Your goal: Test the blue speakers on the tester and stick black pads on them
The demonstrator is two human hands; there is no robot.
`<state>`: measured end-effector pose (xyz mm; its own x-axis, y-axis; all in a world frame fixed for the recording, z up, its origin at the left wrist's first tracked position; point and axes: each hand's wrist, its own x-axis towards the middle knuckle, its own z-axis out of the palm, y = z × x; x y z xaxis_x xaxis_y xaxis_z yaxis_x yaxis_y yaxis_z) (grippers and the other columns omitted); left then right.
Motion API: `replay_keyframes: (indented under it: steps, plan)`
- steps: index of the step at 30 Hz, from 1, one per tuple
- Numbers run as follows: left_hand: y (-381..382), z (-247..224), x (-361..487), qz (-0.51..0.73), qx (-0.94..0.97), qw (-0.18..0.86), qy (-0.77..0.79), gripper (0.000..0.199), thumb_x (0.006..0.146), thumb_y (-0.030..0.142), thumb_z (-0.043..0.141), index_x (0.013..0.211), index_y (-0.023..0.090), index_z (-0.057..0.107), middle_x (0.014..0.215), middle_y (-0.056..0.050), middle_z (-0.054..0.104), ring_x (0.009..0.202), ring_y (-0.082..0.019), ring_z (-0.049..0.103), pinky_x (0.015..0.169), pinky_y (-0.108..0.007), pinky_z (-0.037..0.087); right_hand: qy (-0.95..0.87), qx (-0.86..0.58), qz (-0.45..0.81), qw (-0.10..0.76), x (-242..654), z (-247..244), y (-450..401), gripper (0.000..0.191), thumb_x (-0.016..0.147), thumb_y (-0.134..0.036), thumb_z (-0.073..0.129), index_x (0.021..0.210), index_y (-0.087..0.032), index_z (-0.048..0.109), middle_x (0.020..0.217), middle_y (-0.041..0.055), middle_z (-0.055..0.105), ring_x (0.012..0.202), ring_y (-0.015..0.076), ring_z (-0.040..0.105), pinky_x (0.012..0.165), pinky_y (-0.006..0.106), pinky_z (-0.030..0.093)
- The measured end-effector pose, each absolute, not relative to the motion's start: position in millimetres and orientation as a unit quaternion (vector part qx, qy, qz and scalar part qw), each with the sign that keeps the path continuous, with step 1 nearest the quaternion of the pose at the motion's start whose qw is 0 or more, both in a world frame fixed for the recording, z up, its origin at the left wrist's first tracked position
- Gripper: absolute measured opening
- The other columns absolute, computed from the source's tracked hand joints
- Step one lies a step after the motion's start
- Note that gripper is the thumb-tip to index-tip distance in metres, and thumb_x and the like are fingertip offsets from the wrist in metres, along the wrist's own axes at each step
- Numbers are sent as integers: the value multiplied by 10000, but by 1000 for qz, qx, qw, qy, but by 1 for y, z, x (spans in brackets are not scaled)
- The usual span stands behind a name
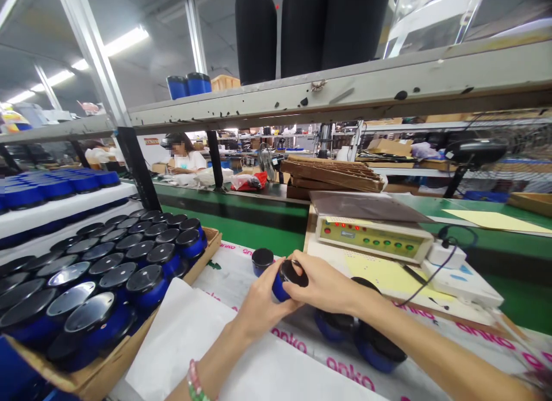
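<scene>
Cobalt-blue round canister with a glossy black cap, tilted and held up between both hands over a white plastic sheet printed with pink lettering! The left hand cups the blue body, while the right hand is clasped over the cap, so both are firmly grasping it. Just beside them, a matching upright canister stands near the left fingers. Two more black-capped blue canisters sit close under the right wrist, and a cardboard tray of packed rows waits on the left. The danger here is that smooth cap: one slip of the fingers could drop the canister onto its neighbours, and a careless swing of the right forearm could knock the ones below.
</scene>
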<state>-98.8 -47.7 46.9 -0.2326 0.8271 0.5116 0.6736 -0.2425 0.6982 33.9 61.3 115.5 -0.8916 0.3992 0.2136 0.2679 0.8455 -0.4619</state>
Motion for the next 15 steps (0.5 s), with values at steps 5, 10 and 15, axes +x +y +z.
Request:
replay_keyframes:
  steps: [5, 10, 15]
  plan:
    - [-55, 53, -90, 497, 602, 77, 620, 615, 687, 138, 644, 1264, 237, 457, 1189, -28, 619, 1045, -213, 613, 891, -309, 493, -932, -211, 219, 198, 24, 106, 41, 284, 757, -282, 529, 651, -233, 269, 594, -64, 428, 533, 106, 373, 493, 236, 268]
    - [-61, 62, -91, 482, 588, 57, 647, 584, 640, 146, 634, 1195, 209, 465, 1163, -54, 598, 1041, -218, 596, 889, -322, 477, -930, -198, 218, 218, 25, 115, 39, 295, 763, -363, 579, 670, -231, 333, 612, -56, 471, 533, 109, 402, 496, 236, 281]
    - [-67, 70, -122, 430, 536, 50, 724, 453, 641, 293, 677, 1053, 184, 524, 1055, -80, 590, 1040, -291, 551, 915, -437, 421, -900, -238, 193, 311, 83, 162, 74, 371, 889, -545, 356, 711, -223, 404, 614, -39, 440, 566, 115, 409, 537, 261, 309]
